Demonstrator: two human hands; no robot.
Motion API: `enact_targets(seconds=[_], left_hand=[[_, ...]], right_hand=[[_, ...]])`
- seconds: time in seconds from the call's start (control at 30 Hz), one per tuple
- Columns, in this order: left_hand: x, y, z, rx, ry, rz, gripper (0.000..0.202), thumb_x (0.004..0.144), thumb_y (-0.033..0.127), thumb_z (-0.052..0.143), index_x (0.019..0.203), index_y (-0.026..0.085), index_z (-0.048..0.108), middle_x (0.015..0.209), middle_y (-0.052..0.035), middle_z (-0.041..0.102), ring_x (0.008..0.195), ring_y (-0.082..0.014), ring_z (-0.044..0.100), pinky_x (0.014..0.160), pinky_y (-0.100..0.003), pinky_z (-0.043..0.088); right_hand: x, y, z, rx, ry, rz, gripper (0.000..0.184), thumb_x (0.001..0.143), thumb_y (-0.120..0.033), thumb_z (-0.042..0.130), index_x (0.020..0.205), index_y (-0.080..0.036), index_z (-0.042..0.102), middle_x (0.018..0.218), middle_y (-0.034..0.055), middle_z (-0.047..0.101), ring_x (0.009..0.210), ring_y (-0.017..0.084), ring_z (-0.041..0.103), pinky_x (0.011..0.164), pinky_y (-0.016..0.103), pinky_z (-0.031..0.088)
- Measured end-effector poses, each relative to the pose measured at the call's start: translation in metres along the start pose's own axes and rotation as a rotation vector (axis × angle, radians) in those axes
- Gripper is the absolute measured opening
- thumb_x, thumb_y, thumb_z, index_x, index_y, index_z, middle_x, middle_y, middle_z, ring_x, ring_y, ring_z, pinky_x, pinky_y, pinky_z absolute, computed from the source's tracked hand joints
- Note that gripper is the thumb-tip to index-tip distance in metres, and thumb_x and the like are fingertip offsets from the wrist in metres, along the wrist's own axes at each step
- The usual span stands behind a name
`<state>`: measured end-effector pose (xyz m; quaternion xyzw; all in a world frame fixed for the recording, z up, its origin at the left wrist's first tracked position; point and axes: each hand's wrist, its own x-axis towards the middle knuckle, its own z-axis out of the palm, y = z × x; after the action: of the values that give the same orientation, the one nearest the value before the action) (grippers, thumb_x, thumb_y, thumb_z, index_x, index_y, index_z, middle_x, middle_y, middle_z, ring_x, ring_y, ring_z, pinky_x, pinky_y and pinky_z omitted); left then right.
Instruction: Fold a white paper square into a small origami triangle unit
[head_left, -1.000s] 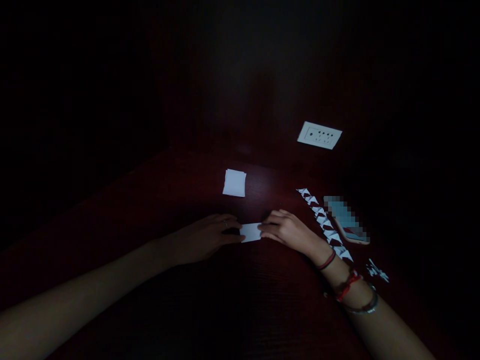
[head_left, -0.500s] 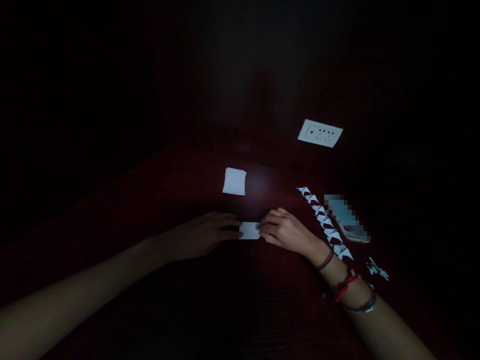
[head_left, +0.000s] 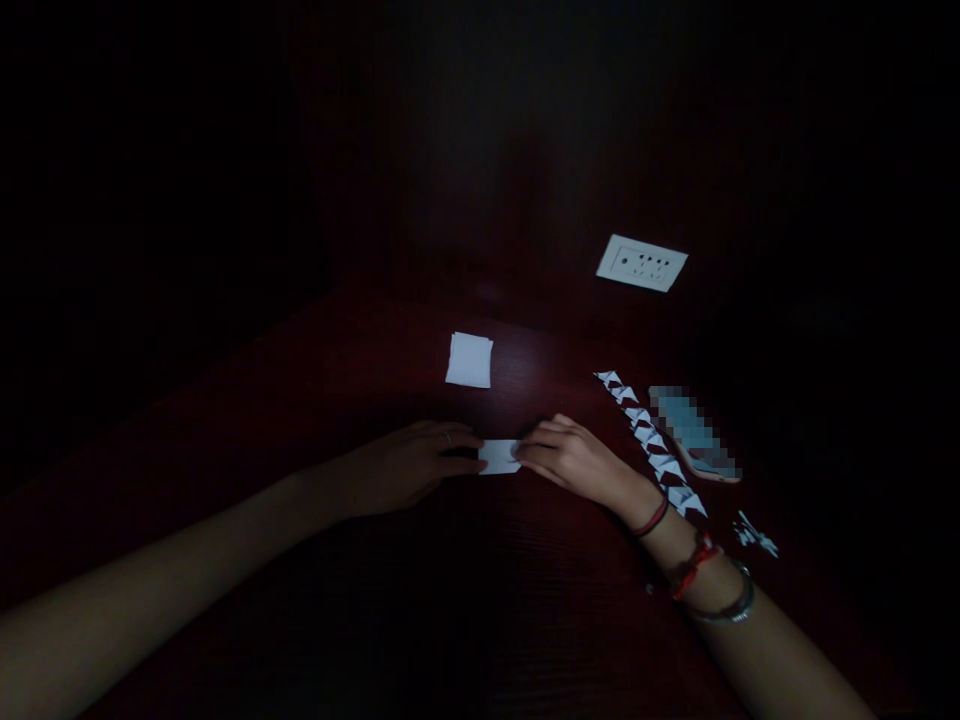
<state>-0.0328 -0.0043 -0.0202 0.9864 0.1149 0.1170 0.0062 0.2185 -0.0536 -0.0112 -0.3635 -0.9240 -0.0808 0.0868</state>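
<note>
A small white piece of paper, rectangular and apparently folded, lies on the dark red table between my two hands. My left hand, with a ring on one finger, has its fingertips closed on the paper's left edge. At the right end, my right hand pinches the paper, its fingers covering that corner. Beyond the hands sits a stack of square white paper sheets. To the right of my right hand runs a row of folded white paper pieces.
A phone with a blurred screen lies right of the folded row. Nearer, several small white scraps are in a little heap. A white power socket is on the wall behind the table. The surroundings are very dark.
My right thumb and fingers have shifted slightly on the paper's right end, and its lower right corner now shows at a slant. My left hand stays almost where it was.
</note>
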Motion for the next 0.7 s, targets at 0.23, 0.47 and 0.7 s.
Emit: enact_targets(seconds=[0.23,0.47,0.7], left_hand=[[0.000,0.000,0.000,0.007,-0.008,-0.010,0.049,0.079,0.002,0.043,0.122,0.027,0.044,0.127,-0.0053,0.042,0.118,-0.0218,0.037,0.095,-0.040,0.035],[0.000,0.002,0.001,-0.064,0.016,-0.005,0.051,0.078,0.001,0.044,0.121,0.029,0.045,0.136,-0.0041,0.029,0.123,-0.0231,0.029,0.098,-0.042,0.032],[0.001,0.009,0.005,-0.226,0.043,-0.029,0.045,0.079,0.005,0.045,0.117,0.028,0.049,0.140,-0.0015,0.018,0.125,-0.0229,0.024,0.100,-0.040,0.030]], right_hand=[[0.003,-0.002,0.004,0.189,0.110,0.165,0.018,0.085,-0.021,0.041,0.083,-0.015,0.058,0.079,0.0039,0.060,0.076,0.014,0.053,0.075,0.027,0.035],[0.006,-0.001,0.009,0.471,0.358,0.481,0.011,0.081,-0.017,0.041,0.076,-0.016,0.052,0.067,-0.0018,0.053,0.059,0.009,0.048,0.057,0.020,0.035],[0.011,0.005,0.020,0.773,0.394,0.613,0.010,0.077,-0.024,0.048,0.080,-0.017,0.055,0.062,-0.0025,0.052,0.055,0.009,0.048,0.053,0.020,0.037]])
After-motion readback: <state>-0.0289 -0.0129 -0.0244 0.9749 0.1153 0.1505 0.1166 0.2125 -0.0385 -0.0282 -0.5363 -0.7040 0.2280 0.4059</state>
